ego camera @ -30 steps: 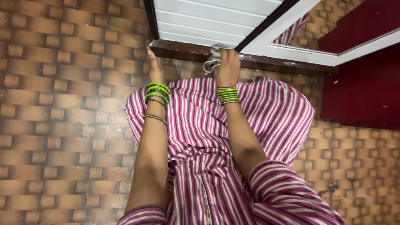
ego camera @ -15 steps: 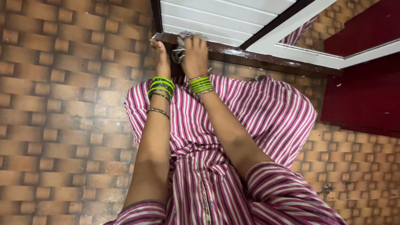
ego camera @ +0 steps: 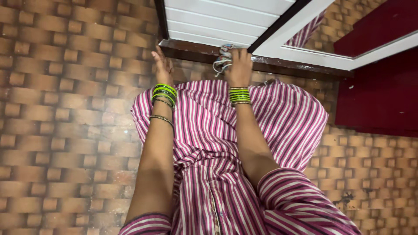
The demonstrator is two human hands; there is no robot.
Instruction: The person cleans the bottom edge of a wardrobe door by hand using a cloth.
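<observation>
My right hand [ego camera: 238, 65] grips a crumpled grey-and-white cloth [ego camera: 222, 58] and presses it against the dark brown bottom ledge [ego camera: 191, 48] of a white panelled door [ego camera: 213, 17]. My left hand [ego camera: 162, 65] rests below the ledge's left end, fingers stretched out and empty. Both wrists carry green bangles. I wear a pink-and-white striped dress [ego camera: 209, 130] that spreads out below my arms.
The floor [ego camera: 65, 109] has a brown block-pattern covering. A white door frame [ego camera: 305, 48] runs diagonally at the upper right, with a dark red surface [ego camera: 379, 91] beyond it.
My right hand has slid the cloth to the right along the ledge, back from its left end. My left hand has dropped slightly below the ledge.
</observation>
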